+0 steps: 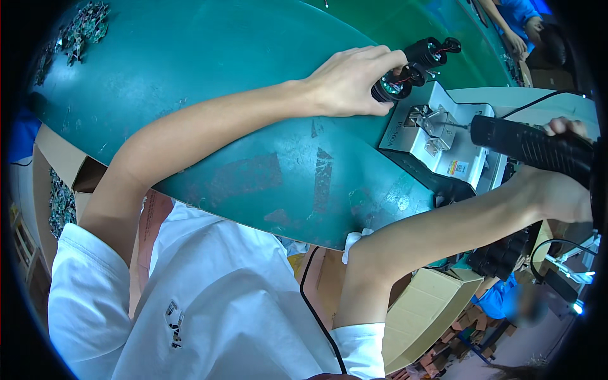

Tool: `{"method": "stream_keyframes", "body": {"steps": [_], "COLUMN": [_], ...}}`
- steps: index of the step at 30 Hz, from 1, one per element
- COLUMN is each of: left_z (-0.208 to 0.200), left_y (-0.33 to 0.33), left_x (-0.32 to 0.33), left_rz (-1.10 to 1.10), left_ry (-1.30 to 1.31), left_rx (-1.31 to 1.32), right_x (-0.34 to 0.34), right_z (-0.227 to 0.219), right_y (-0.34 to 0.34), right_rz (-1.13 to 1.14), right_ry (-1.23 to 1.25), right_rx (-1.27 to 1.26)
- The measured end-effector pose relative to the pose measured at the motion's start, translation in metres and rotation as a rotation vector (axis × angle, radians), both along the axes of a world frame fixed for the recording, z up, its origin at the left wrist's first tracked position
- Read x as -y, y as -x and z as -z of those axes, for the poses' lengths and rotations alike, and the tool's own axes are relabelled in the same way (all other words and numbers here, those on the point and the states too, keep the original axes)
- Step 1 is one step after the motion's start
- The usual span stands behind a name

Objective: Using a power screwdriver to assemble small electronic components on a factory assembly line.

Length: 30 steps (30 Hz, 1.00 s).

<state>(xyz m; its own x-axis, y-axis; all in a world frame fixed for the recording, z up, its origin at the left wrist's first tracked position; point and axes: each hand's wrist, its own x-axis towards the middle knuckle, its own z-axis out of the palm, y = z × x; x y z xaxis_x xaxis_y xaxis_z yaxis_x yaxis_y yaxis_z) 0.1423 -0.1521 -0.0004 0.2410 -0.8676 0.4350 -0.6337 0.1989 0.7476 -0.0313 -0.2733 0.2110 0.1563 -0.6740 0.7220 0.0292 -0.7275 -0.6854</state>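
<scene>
My left hand (347, 81) is wrapped round a black cylindrical housing (385, 94) with an open end, red wires and a small board inside. Just beyond it is a second black housing (425, 53) of the same kind, which the fingers touch or nearly touch. On the right, my right hand (557, 193) grips a black electric screwdriver (529, 142) held nearly level. Its thin bit (457, 125) points left, at the pick-up spot of a silver screw feeder (467, 152). Whether the tip carries a screw is too small to tell.
The green tabletop (240, 145) curves across the view. A pile of small circuit boards (85, 28) lies at its far left. Cardboard boxes (427, 310) stand below the near edge. A black cable (310, 278) hangs near my body. Other people (522, 19) work beyond.
</scene>
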Motion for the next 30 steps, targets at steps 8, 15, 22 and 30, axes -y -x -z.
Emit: {"method": "stream_keyframes", "body": {"steps": [8,15,22,30], "left_z": [-0.002,0.002,0.003,0.002], "left_y": [0.000,-0.002,-0.002,-0.006], "left_x": [0.001,0.004,0.005,0.003], "left_rz": [0.061,0.173,0.173,0.204], "left_ry": [0.000,0.056,0.072,0.043], "left_rx": [-0.083,-0.081,-0.054,-0.075], "right_x": [-0.011,-0.044,-0.017,-0.010], "right_z": [0.017,0.008,0.014,0.028], "right_y": [-0.035,-0.052,-0.049,-0.051], "right_rz": [-0.071,-0.161,-0.309,-0.068], "right_ry": [-0.100,0.152,-0.081,-0.024], "right_rx": [0.018,0.128,0.075,0.018]}}
